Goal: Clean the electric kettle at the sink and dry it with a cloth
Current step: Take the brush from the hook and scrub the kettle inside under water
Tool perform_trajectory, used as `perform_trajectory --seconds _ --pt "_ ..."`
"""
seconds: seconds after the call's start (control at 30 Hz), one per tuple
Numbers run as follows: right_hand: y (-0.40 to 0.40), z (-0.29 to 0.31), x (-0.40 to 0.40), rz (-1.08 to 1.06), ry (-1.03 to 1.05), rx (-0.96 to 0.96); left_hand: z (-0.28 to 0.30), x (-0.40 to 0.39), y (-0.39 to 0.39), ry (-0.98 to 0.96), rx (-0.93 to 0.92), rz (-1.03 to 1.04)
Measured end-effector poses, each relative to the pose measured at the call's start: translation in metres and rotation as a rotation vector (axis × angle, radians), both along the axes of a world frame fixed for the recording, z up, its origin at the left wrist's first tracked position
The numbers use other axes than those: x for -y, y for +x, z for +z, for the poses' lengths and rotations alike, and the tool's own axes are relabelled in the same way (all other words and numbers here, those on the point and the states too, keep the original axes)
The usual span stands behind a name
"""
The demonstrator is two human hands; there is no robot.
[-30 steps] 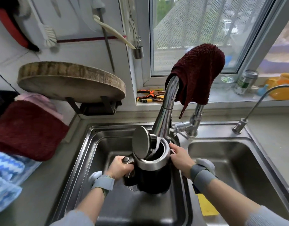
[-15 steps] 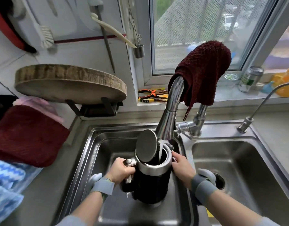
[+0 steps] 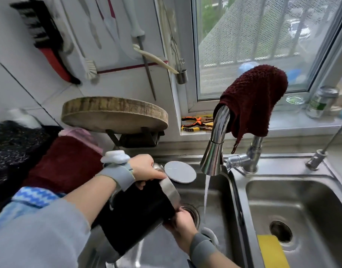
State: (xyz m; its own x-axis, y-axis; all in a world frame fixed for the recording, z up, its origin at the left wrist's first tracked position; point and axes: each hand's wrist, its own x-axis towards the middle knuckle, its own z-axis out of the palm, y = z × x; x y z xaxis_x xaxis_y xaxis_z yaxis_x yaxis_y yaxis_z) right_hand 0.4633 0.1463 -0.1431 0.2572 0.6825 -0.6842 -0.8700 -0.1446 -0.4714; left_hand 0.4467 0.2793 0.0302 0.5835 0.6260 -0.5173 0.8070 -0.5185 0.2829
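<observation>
The black electric kettle [image 3: 139, 213] with a steel rim is tipped over on its side above the left sink basin [image 3: 220, 194], its mouth pointing right and its round lid [image 3: 180, 174] hanging open. My left hand [image 3: 145, 168] grips the handle at the top. My right hand [image 3: 180, 222] holds the kettle's lower side near the rim. The tap [image 3: 214, 149] runs a thin stream into the basin, right of the kettle. A dark red cloth [image 3: 253, 101] hangs over the tap's neck.
A yellow sponge [image 3: 272, 252] lies in the right basin [image 3: 309, 200]. A round wooden board [image 3: 114, 113] sits on a stand behind the sink. Folded towels [image 3: 64, 163] pile up at left. Pliers [image 3: 195, 123] and a can [image 3: 320, 102] rest on the windowsill.
The kettle stood upright under the running tap; it is now swung left and tipped on its side. My left arm has risen with the handle and my right hand has slid beneath.
</observation>
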Motion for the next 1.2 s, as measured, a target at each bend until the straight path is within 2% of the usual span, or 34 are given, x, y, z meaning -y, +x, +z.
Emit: perform_trajectory --seconds 0.07,0.17,0.43,0.6,1.0,1.2 --pt "-0.010 0.011 -0.003 -0.023 0.004 -0.071 0.004 0.001 0.013 0.154 -0.085 -0.095" --pt "-0.023 0.027 -0.002 -0.058 0.020 -0.157 0.002 -0.001 0.028 0.276 -0.260 -0.224" --pt "-0.042 0.037 -0.004 -0.071 0.010 -0.298 0.003 0.009 0.053 0.271 -0.490 -0.300" --pt "-0.048 0.032 -0.005 -0.089 -0.045 -0.284 -0.006 0.008 0.058 0.252 -0.499 -0.317" --pt "-0.053 0.022 -0.006 -0.099 -0.036 -0.271 -0.011 0.018 0.065 0.302 -0.539 -0.339" --pt "-0.026 0.020 0.013 -0.050 -0.050 -0.167 -0.001 0.013 0.046 0.168 -0.350 -0.152"
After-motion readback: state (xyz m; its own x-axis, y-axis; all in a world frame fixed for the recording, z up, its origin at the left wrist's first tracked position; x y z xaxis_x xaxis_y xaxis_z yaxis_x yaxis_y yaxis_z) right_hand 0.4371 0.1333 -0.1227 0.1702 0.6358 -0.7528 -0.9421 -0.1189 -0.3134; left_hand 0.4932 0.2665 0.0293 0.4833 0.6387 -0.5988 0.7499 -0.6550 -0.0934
